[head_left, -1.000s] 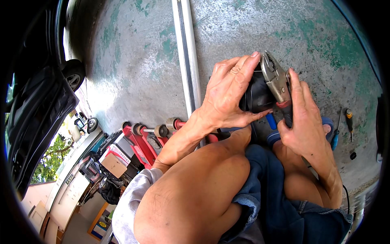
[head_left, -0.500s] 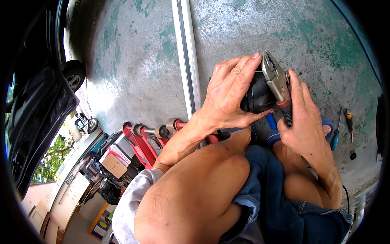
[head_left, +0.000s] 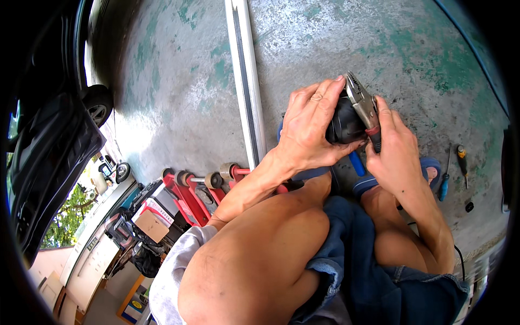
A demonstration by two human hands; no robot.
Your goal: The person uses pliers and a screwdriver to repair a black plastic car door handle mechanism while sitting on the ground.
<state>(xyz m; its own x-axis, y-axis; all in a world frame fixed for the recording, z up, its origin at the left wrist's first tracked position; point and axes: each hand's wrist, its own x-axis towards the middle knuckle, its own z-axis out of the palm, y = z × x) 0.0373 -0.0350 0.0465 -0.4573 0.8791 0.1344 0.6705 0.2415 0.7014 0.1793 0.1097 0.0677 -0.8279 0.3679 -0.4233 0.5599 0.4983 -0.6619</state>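
My left hand (head_left: 306, 130) wraps around a rounded black part (head_left: 345, 122), fingers over its far side and thumb along its near side. Held in my right hand (head_left: 398, 149) is a pair of locking pliers (head_left: 362, 102) with toothed metal jaws and a dark red and black handle. Its jaws point away from me, lying along the part's right side; whether they bite on it I cannot tell. Just below the part, a blue cylindrical thing (head_left: 356, 163) lies between my feet.
To the right on the worn floor (head_left: 303, 43) lie a blue-handled screwdriver (head_left: 444, 184), a yellow-and-black screwdriver (head_left: 462, 157) and a small black piece (head_left: 469, 207). A metal strip (head_left: 244, 76) crosses the floor. Left are a red floor jack (head_left: 187, 197) and a black car (head_left: 54, 124).
The pliers and my right hand have shifted slightly left and their jaws a little nearer to me. My left hand keeps its hold on the black part.
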